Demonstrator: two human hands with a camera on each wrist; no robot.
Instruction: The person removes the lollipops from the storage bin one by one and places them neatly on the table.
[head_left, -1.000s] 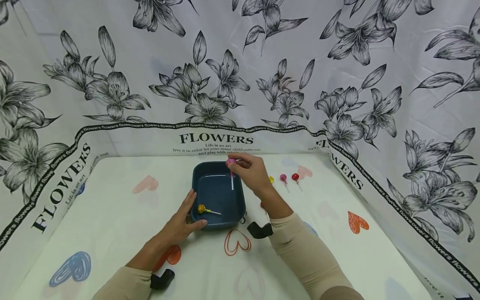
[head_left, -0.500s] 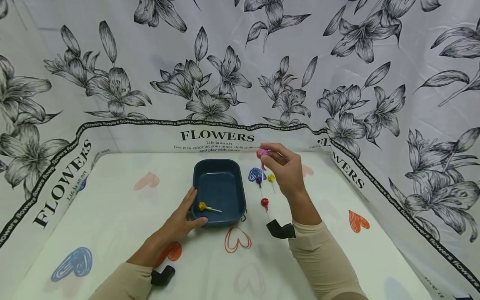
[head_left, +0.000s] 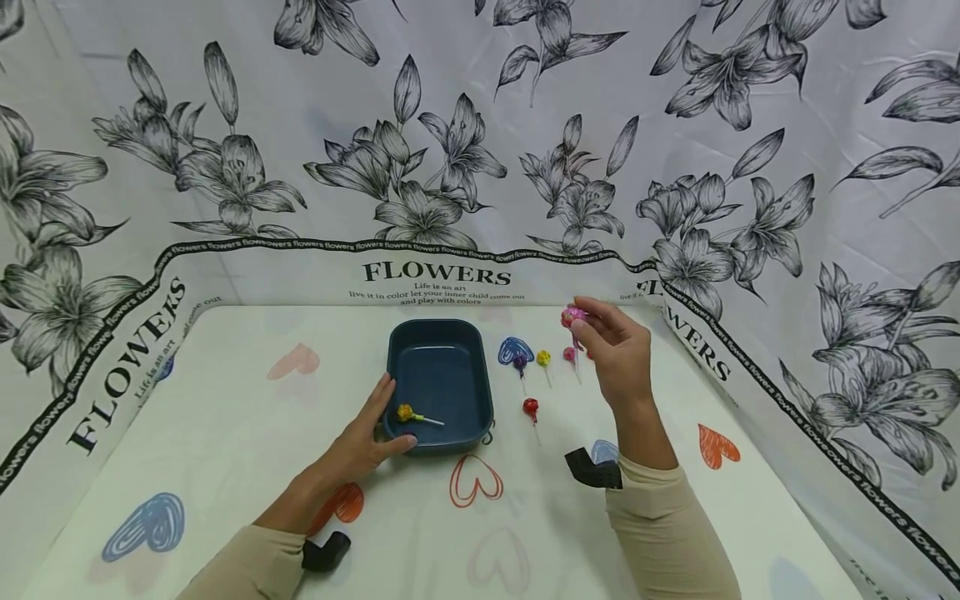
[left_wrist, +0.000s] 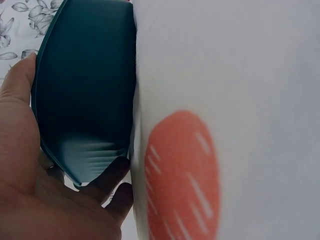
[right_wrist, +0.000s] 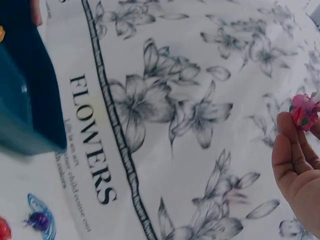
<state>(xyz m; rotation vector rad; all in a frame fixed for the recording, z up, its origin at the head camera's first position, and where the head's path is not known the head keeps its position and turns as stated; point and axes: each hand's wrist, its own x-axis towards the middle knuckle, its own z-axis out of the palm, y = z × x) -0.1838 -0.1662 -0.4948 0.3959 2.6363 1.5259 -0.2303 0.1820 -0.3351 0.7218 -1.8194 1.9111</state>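
Observation:
In the head view a dark blue rectangular dish [head_left: 441, 383] stands on the table with a yellow-orange lollipop [head_left: 406, 413] lying inside. My left hand [head_left: 371, 433] rests against its near left corner, fingers stretched along the side and thumb at the front rim. To the right of the dish, my right hand [head_left: 621, 354] pinches a pink lollipop [head_left: 573, 317] by its wrapped head, stick hanging down. Its pink wrapper [right_wrist: 304, 111] also shows in the right wrist view. Just below the held one lies another pink lollipop [head_left: 571, 356] on the table.
Right of the dish lie a purple lollipop [head_left: 520, 362], a yellow lollipop [head_left: 543, 358] and a red lollipop [head_left: 531, 407]. Another red one is mostly hidden behind my right hand. A flower-printed cloth [head_left: 442, 200] hangs behind the heart-patterned tabletop [head_left: 247, 433].
My right hand has moved right with the pink lollipop, from over the dish to above the lollipops on the table. My left hand has stayed at the dish.

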